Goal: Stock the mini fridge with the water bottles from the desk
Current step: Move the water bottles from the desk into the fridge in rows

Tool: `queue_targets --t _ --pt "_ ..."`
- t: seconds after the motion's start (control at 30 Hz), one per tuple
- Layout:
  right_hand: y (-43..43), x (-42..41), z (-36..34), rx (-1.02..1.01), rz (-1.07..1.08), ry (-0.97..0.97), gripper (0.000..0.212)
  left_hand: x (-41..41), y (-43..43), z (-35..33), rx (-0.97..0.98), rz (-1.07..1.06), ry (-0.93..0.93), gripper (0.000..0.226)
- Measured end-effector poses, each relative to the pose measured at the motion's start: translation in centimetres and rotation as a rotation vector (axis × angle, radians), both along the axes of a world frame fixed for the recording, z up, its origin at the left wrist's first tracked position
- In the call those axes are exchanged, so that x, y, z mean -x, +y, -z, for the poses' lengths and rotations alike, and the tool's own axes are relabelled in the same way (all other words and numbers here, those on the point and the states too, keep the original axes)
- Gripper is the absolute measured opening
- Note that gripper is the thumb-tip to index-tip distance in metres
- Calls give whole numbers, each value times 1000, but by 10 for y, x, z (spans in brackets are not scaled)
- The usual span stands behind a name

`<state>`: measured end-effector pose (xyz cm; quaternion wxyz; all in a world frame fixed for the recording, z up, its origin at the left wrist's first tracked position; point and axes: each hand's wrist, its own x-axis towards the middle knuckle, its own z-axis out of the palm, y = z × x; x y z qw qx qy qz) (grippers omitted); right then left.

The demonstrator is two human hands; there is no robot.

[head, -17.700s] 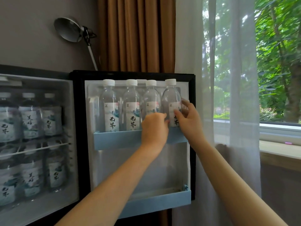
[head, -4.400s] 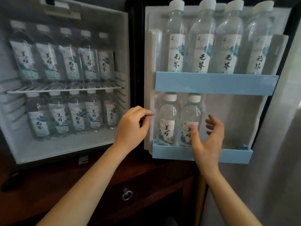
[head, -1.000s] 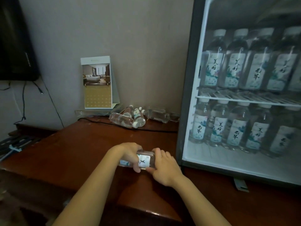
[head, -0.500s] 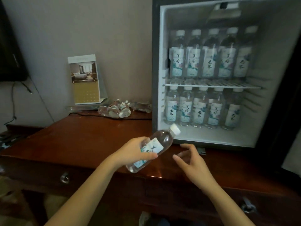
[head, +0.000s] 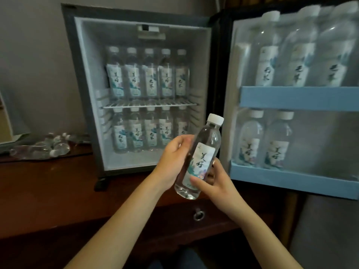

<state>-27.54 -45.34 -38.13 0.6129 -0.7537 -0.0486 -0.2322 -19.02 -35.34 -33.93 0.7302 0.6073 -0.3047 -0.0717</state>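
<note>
Half a second on, the water bottle (head: 200, 158) goes from slanted to nearly upright, cap up, and both hands are on it now. Left hand (head: 172, 162) wraps the label from the left, right hand (head: 215, 179) grips the lower part, thumb across the front. It's in the air over the table's (head: 48, 187) front edge, before the open mini fridge (head: 85, 94). The lower door shelf (head: 291, 181) has two bottles (head: 250, 140) at its left end. Loose bottles (head: 40, 147) lie at the table's back left, too blurry to count.
</note>
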Motion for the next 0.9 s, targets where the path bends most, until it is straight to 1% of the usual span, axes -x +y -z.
queue_targets --t 0.1,0.17,0.27,0.33,0.37,0.4,0.47,0.57,0.73,0.9 --pt "-14 15 5 -6 96 -52 45 17 -24 -3 8 33 -54 22" --pt "-23 25 2 -14 137 -84 42 28 -34 -7 28 80 -90 22" --pt "-40 39 -9 20 186 -133 42 42 -46 -14 52 166 -112 23" --pt "-54 49 -19 57 237 -180 43 49 -54 -19 20 227 -160 36" --pt "-62 55 -24 76 266 -202 44 52 -58 -21 -14 250 -206 39" --pt "-70 61 -29 97 296 -221 44 56 -63 -23 -52 265 -260 36" --pt "-85 74 -37 144 368 -249 46 64 -75 -24 -137 260 -348 27" --pt "-106 92 -42 187 476 -278 49 76 -98 -22 -206 233 -422 33" --pt "-136 112 -47 273 618 -310 52 100 -137 -25 -146 204 -464 32" --pt "-160 114 -50 287 658 -280 51 106 -160 -30 -85 148 -467 27"
